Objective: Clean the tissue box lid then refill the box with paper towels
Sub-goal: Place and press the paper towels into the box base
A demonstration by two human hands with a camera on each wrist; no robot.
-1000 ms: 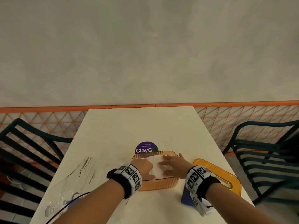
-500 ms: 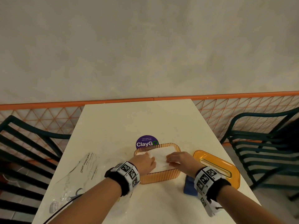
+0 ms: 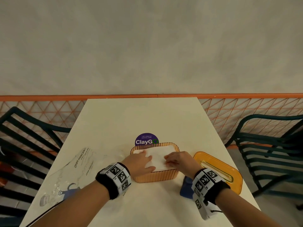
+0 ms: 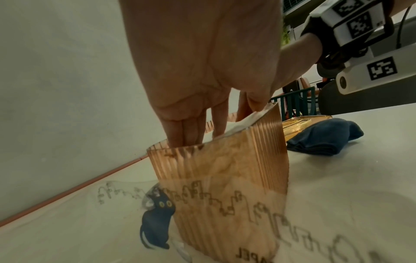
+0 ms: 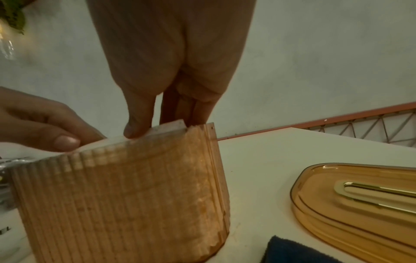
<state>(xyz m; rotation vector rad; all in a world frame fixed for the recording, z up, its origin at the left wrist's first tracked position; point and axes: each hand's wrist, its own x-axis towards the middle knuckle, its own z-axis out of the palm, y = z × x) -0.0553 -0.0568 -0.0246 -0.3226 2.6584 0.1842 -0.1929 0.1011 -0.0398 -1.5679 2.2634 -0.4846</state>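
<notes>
White table [image 3: 114, 122], seen from above, flanked by two dark slatted chairs [image 3: 270, 151]. At its centre stands the ribbed amber tissue box [image 3: 154, 176], open at the top and filled to the rim with a stack of white paper towels [image 3: 161, 154]; a purple sticker [image 3: 146, 139] lies just behind it. The amber lid [image 3: 218, 171], slot upward, rests on the table just right of the box, with a folded blue cloth [image 4: 324, 138] beside its near end. An emptied clear wrapper [image 3: 65, 177] lies flat to the left.

The left hand [image 3: 139, 163] lies flat on the stack with fingers extended, pressing the near left portion; the left wrist view shows the fingertips [image 4: 186, 133] dipping inside the box wall. The right hand [image 3: 178, 159] bears on the right portion with fingers partly bent, thumb [image 5: 137, 128] set on the top sheet at the rim; whether it pinches a sheet or merely presses is not clear from these views.

Step in hand: the refill, at the stage of seating the towels. The next move probably calls for levelling the stack below the rim, then fetching the lid and fitting it squarely.

Compared with half a second earlier, both hands keep their places on the stack, and box, lid and cloth are unmoved.
</notes>
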